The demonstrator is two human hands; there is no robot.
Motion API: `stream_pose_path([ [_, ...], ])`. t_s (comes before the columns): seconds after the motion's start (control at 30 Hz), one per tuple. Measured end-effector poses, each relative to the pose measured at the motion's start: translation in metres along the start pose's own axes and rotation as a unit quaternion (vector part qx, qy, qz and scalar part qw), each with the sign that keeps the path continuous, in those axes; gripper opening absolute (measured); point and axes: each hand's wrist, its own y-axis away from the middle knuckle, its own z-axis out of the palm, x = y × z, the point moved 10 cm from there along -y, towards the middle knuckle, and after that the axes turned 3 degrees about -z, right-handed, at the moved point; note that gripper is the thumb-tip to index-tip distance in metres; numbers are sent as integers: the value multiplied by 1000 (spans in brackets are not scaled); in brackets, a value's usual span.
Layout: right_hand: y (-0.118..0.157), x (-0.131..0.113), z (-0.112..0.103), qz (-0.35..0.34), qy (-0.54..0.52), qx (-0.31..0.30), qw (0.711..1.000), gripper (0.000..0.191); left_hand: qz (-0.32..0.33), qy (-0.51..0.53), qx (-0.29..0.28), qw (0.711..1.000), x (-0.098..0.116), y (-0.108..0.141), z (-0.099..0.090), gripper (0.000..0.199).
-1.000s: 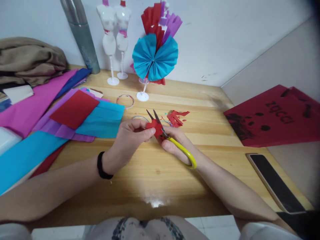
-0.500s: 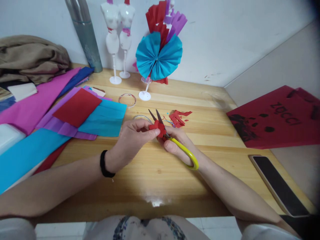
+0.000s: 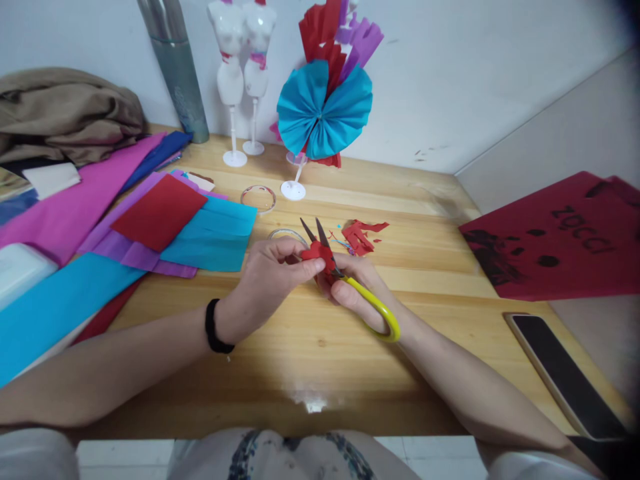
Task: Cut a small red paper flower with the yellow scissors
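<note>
Between the thumb and fingers of my left hand [image 3: 280,270] is a small piece of red paper [image 3: 320,253]. My right hand [image 3: 357,283] grips yellow-handled scissors [image 3: 371,301], with fingers partly hidden behind the handles. The blades stand apart, pointing away from me, and the red paper lies against them. Beyond my right hand lie crumpled red paper scraps [image 3: 361,237] on the wooden table [image 3: 320,373]. A tape roll [image 3: 287,235] is partly hidden behind my left hand.
Folded sheets of turquoise paper [image 3: 215,233] and red paper [image 3: 159,212] lie left. At the back stand white mannequins [image 3: 231,80], one wearing a turquoise paper fan [image 3: 325,110], and a flask [image 3: 180,80]. A red bag [image 3: 555,240] and a phone [image 3: 565,373] are right.
The view has shifted slightly, so most things appear a little further right. My hands keep nearly the same pose, with the scissors and red paper still held.
</note>
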Motion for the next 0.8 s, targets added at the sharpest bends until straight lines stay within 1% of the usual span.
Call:
stream_pose_path([
  [0.2, 0, 1, -2, -13, -2, 14, 1000, 58, 0, 6, -6, 1000, -1, -1, 2, 20],
  [0.37, -2, -3, -1, -37, -26, 10, 999, 48, 2, -2, -12, 1000, 1, 1, 2, 21],
  [0.57, -1, -2, -3, -35, -21, 17, 999, 52, 12, -20, -21, 1000, 4, 0, 2, 19],
  [0.67, -1, -4, -4, -40, -21, 13, 999, 50, 13, -26, -16, 999, 6, -1, 2, 22],
  [0.73, 0, -1, -9, -31, -18, 32, 999, 49, 14, -22, -10, 1000, 8, -2, 1, 23],
  [0.8, 1, 3, -21, -14, -16, 89, 996, 49, 6, -19, -8, 1000, 9, -2, 1, 23],
])
